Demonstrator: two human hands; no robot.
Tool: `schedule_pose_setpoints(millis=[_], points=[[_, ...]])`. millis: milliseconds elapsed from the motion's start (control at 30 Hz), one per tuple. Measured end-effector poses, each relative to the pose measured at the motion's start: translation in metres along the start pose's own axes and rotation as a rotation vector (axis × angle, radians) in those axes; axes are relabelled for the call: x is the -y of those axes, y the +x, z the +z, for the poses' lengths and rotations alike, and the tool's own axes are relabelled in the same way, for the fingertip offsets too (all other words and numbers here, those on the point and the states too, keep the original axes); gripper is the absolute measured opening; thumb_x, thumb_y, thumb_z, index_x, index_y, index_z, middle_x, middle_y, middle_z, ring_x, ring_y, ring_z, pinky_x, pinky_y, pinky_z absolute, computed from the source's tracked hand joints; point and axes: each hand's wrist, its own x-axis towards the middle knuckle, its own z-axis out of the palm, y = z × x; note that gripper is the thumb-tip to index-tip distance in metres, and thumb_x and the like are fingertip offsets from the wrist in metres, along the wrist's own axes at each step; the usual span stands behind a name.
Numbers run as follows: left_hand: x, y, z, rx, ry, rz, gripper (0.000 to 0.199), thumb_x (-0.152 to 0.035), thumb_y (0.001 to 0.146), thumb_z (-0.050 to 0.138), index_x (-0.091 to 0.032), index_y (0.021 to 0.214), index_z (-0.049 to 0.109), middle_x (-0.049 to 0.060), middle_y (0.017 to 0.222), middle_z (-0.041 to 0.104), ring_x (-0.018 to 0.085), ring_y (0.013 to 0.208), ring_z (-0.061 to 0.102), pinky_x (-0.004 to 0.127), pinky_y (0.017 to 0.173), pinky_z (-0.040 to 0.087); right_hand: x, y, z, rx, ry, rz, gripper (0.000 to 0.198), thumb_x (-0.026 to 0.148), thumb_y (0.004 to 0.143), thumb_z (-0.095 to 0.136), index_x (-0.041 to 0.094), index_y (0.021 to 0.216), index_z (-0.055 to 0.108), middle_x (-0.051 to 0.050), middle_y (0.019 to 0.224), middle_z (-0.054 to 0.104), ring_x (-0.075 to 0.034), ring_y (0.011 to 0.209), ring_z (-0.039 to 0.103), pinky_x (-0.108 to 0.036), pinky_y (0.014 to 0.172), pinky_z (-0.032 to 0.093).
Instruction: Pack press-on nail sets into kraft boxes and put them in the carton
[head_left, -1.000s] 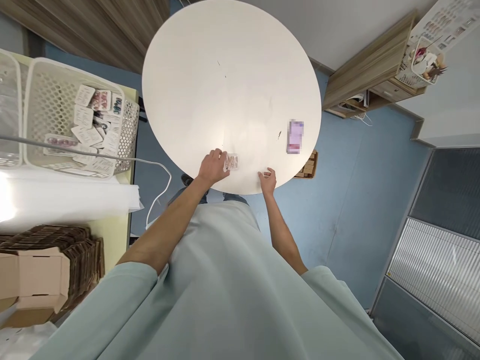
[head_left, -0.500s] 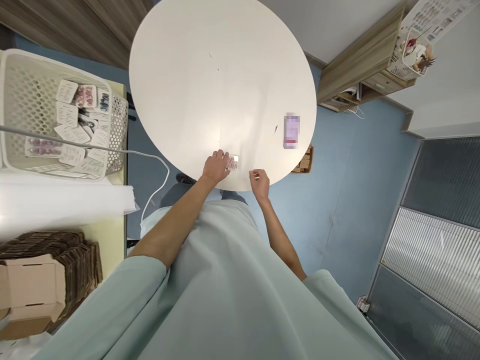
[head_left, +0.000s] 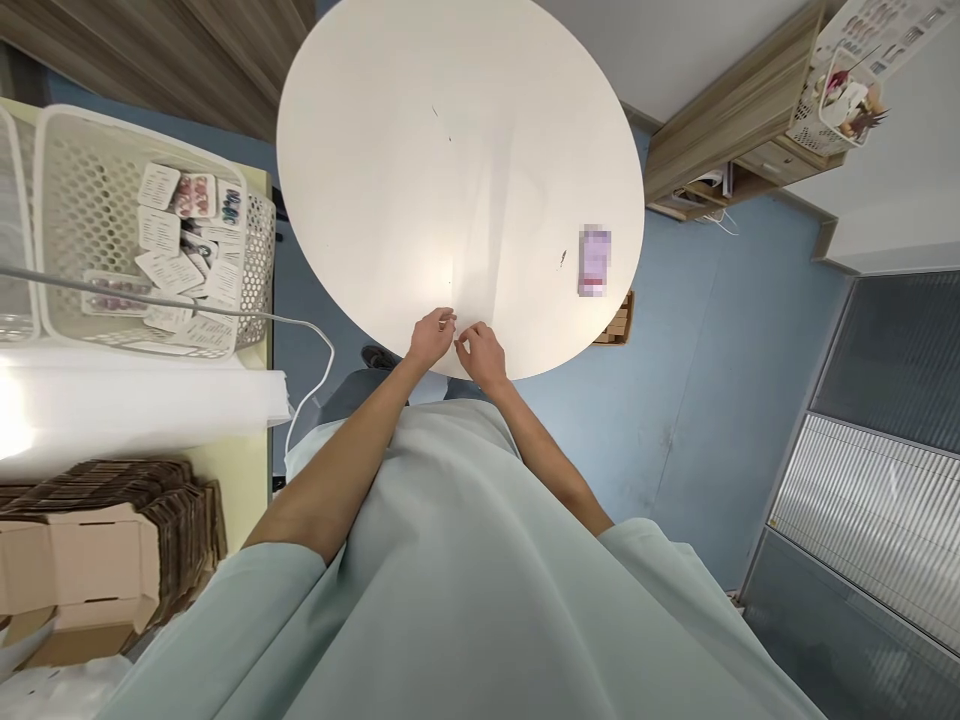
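Note:
Both my hands are close together over the near edge of the round white table (head_left: 390, 150). My left hand (head_left: 432, 339) has its fingers curled, the thumb and fingertips pointing toward the right hand. My right hand (head_left: 484, 357) is bent inward, with thumb and index finger pinched near the left fingertips. Whatever is in either pinch is too small or too hidden to make out. The small clear case of pinkish pieces seen earlier does not show now; my hands cover about that spot.
A blurred purple rectangular thing (head_left: 595, 262) lies on the table's right side. At left stand a white perforated basket (head_left: 90, 160) of carded packs, a white roll (head_left: 150, 405) and stacked flat cardboard boxes (head_left: 180, 520). A white cable (head_left: 326, 345) hangs by the table.
My right hand has moved left to meet my left hand. The left hand has come off the clear case, which is out of sight. The view has shifted slightly.

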Motion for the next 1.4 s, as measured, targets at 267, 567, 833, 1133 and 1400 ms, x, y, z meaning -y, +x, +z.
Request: schedule_pose_setpoints(millis=[267,567,833,1133,1400], points=[[-0.005,0.007,0.006,-0.06,0.073,-0.112,0.027,-0.04,0.091,0.068,-0.022,0.109,0.075,0.012,0.118,0.081,0.03,0.111,0.074,0.04,0.102,0.054,0.003,0.002,0.011,0.071,-0.05,0.039,0.016,0.022,0.11,0.058,0.02,0.107,0.073,-0.012,0.121,0.065,-0.027,0.122,0.06,-0.037,0.091,0.057],[-0.009,0.02,0.007,-0.07,0.294,-0.2,0.017,-0.032,0.096,0.065,-0.022,0.104,0.076,0.009,0.113,0.081,0.028,0.112,0.074,0.038,0.102,0.055,-0.018,0.002,0.002,-0.099,0.147,0.246,0.02,0.031,0.111,0.057,0.022,0.119,0.072,-0.011,0.129,0.071,-0.025,0.119,0.069,-0.037,0.097,0.058],[-0.012,0.018,0.014,-0.077,0.346,-0.241,0.016,-0.035,0.097,0.068,-0.024,0.108,0.071,0.012,0.12,0.078,0.036,0.116,0.071,0.05,0.1,0.054,-0.044,0.02,-0.002,-0.101,0.298,0.49,0.034,0.042,0.107,0.064,0.02,0.132,0.067,-0.014,0.132,0.077,-0.026,0.114,0.076,-0.041,0.104,0.058],[-0.009,0.002,0.014,-0.163,0.466,0.03,0.043,-0.037,0.104,0.053,-0.017,0.141,0.062,0.024,0.144,0.066,0.044,0.135,0.061,0.061,0.111,0.049,-0.052,0.031,0.009,-0.109,0.458,0.536,0.025,0.041,0.101,0.07,0.02,0.115,0.072,-0.013,0.122,0.081,-0.025,0.114,0.077,-0.037,0.101,0.06],[0.004,-0.011,0.008,0.297,0.736,0.678,0.092,-0.058,0.099,0.063,-0.015,0.174,0.034,0.023,0.182,0.026,0.042,0.17,0.021,0.062,0.136,0.017,-0.061,0.028,0.006,-0.105,0.533,0.517,0.027,0.044,0.098,0.071,0.021,0.11,0.075,-0.011,0.117,0.082,-0.024,0.11,0.078,-0.037,0.1,0.061]])
